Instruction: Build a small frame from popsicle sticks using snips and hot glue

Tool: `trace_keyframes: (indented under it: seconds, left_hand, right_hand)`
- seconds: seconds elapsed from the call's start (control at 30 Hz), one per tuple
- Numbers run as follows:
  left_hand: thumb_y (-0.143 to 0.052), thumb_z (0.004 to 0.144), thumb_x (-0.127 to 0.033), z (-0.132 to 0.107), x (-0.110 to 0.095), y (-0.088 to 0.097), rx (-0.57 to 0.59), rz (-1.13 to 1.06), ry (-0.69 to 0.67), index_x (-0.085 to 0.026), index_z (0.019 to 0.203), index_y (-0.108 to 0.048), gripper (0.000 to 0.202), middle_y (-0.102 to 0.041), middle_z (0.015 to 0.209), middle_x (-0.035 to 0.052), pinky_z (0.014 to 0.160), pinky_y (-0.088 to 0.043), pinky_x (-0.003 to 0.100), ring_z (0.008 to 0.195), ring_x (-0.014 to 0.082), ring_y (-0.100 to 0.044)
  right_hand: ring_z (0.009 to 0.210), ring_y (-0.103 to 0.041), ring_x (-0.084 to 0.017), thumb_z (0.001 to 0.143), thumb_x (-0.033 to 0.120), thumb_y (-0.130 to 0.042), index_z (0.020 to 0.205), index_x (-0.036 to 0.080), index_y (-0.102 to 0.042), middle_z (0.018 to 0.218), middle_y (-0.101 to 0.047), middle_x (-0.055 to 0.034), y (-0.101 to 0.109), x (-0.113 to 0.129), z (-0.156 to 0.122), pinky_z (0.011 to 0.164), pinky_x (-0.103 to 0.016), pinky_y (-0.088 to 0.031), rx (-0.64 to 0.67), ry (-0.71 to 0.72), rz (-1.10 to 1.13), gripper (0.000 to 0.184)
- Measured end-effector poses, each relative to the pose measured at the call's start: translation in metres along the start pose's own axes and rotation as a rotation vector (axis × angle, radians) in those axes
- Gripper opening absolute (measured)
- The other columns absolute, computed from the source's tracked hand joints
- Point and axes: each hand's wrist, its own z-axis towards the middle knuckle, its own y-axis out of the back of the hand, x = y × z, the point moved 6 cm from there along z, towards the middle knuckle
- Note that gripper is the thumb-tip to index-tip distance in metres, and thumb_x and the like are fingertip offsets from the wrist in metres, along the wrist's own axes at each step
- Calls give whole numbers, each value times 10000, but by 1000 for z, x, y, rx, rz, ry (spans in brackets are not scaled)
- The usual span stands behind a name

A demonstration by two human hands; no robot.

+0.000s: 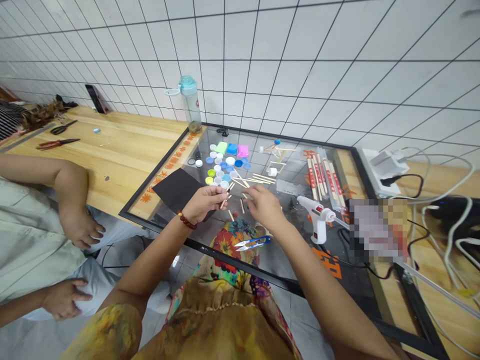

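My left hand (205,202), with a red bead bracelet at the wrist, pinches short wooden sticks (225,199) between thumb and fingers above the glass board. To its right, my right hand (265,206) hovers with thumb and fingers apart, close to loose wooden sticks (262,179); whether a fingertip touches one is unclear. Short cut pieces (242,206) lie between the hands. Blue-handled thread snips (253,244) lie near the board's front edge. Under the left hand is a sheet of black paper (178,189).
Bottle caps (230,161), colored blocks (243,150) and a small stick frame (276,162) stand farther back. A white glue gun (317,218), packaged sticks (325,179) and cables are to the right. A bottle (190,105) stands at the back; a seated person (33,245) is at left.
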Motion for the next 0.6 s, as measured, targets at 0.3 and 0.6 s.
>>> trace_keyframes:
  seconds: [0.3, 0.6]
  left_hand:
    - [-825, 612, -311, -2, -2, -3, 21, -38, 10, -99, 764, -636, 323, -605, 665, 15, 618, -499, 240, 583, 92, -582]
    - [-634, 816, -135, -41, -98, 53, -230, -312, -405, -160, 767, -660, 60, -660, 787, 31, 613, -528, 185, 642, 70, -605]
  right_hand:
    - [967, -536, -256, 807, 193, -570, 875, 201, -704, 1018, -624, -96, -45, 43, 30, 789, -356, -391, 182, 261, -64, 151]
    - [850, -623, -208, 852, 265, -538, 923, 189, -707, 915, -699, -76, 20, -28, 41, 775, -327, -451, -177, -136, 114, 199]
